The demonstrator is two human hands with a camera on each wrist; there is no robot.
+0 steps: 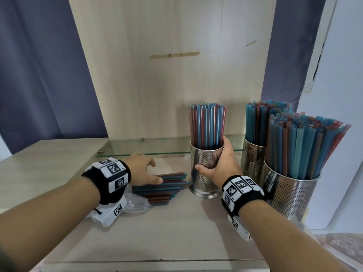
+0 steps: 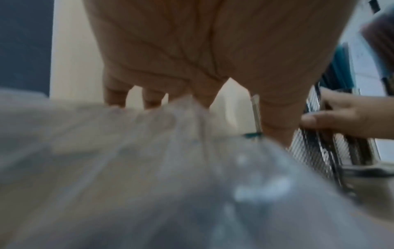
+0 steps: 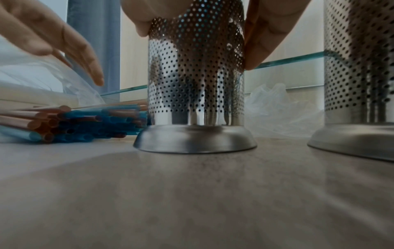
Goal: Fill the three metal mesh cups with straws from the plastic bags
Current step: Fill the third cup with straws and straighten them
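1. Here the right hand [image 1: 218,165] is wrapped round the middle perforated steel cup [image 1: 206,173], thumb on its left wall and fingers behind its right side near the rim.
2. That cup stands upright on the pale wooden counter [image 1: 157,232], holding a bundle of upright blue and red straws [image 1: 207,126].
3. The left hand [image 1: 141,169] is spread flat, fingers straight, gripping nothing, just above a loose pile of straws [image 1: 165,185] lying beside the cup's base.
4. A clear plastic bag [image 1: 137,203] lies crumpled under the left wrist, at the pile's near end.
5. Two more perforated cups, the near one [image 1: 290,195] and the far one [image 1: 253,160], stand to the right, both packed with straws.
6. A glass shelf [image 1: 149,148] runs behind the cups.
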